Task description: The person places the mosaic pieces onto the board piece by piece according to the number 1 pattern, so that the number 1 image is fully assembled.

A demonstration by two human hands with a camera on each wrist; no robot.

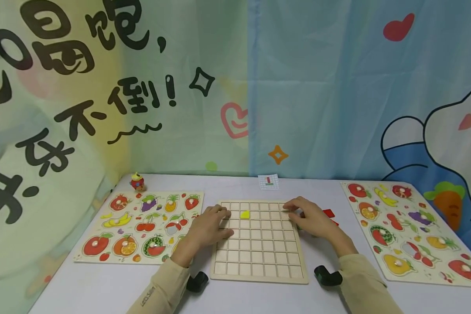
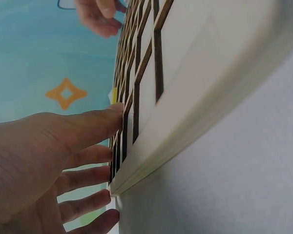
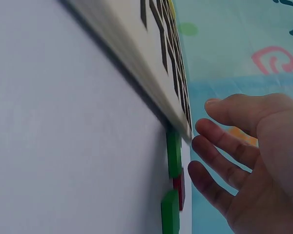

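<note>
A square wooden grid board [image 1: 259,257] lies flat on the white table between my hands. One yellow tile [image 1: 245,214] sits in a cell near its top left. My left hand [image 1: 209,226] is at the board's left side, its thumb [image 2: 100,124] over the edge cells and its fingers spread along the edge. Over the upper right edge is my right hand [image 1: 312,220], fingers loosely bent with nothing in them; whether they touch the board I cannot tell. Beside that edge lie red tiles [image 1: 329,213] and green tiles [image 3: 174,153], partly hidden by the hand in the head view.
Fruit puzzle boards flank the grid, one at left [image 1: 135,208] and one at right [image 1: 408,242]. A small card [image 1: 268,182] with a gridded pattern lies at the back. A small figurine [image 1: 138,182] stands at the back left. A printed curtain [image 1: 318,109] hangs behind the table.
</note>
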